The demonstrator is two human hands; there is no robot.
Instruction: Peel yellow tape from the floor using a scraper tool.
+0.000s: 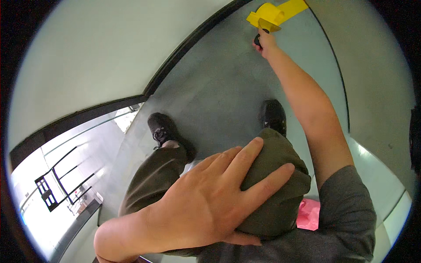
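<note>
My left hand (210, 201) lies flat with fingers spread on my right knee, which is covered by olive trousers (280, 175). My right hand (265, 43) reaches far forward down to the grey floor (219, 87), closed around a small dark object (257, 40). Right beside that hand lies a yellow folded piece (267, 17) with a yellow strip (291, 8) running off toward the upper right. My two black shoes (160, 129) (274, 115) stand on the floor below me.
A pale wall (109, 48) with a black baseboard (188, 41) borders the floor on the left. Another wall (377, 79) rises at right. A pink item (309, 214) lies by my right side. A black metal rack (61, 179) stands at lower left.
</note>
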